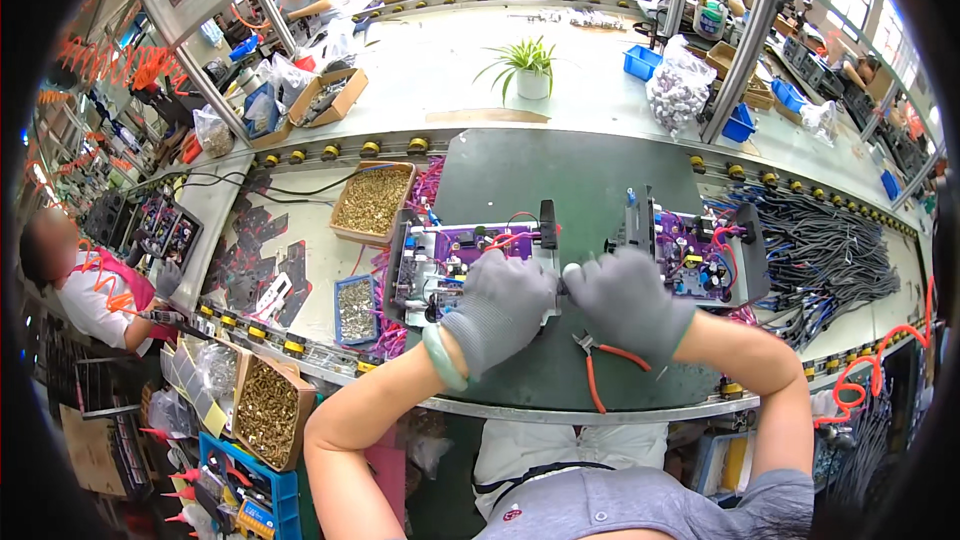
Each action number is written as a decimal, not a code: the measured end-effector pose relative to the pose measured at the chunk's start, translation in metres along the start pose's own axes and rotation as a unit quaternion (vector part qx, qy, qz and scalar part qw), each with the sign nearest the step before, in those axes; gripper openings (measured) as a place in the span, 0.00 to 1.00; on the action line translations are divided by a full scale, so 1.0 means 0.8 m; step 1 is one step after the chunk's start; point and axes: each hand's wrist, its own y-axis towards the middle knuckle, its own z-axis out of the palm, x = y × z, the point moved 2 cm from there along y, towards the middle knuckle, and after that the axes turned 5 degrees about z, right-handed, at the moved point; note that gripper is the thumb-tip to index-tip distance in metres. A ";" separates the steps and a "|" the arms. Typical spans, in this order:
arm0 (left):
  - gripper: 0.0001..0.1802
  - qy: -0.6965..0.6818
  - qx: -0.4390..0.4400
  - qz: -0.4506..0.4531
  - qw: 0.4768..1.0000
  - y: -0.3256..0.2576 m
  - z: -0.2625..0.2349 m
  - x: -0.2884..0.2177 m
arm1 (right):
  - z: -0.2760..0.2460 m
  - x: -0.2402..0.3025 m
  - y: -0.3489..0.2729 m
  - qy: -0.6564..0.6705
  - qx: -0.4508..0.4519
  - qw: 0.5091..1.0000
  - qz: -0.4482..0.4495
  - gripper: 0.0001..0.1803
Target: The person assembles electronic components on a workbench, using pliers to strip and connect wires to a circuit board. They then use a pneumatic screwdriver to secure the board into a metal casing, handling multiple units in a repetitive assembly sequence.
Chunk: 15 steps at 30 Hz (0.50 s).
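Both my hands wear grey knitted gloves and meet at the right end of an open electronic unit with a purple circuit board and red wires. My left hand is closed over that unit's near right corner. Close beside it, my right hand is closed too, its fingertips pinched together by the unit's end plate. What lies between the fingers of either hand is hidden. A second, similar unit stands just beyond my right hand. Red-handled cutting pliers lie below that hand on the dark green mat.
Left of the units are a box of brass-coloured parts and a blue tray of small silver parts. Bundled black cables lie at the right. A potted plant stands beyond the mat. A co-worker sits at the left.
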 end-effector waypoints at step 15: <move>0.04 -0.033 0.058 -0.031 0.997 -0.030 -0.012 0.019 | 0.001 -0.033 -0.038 0.158 0.030 0.986 0.037 0.22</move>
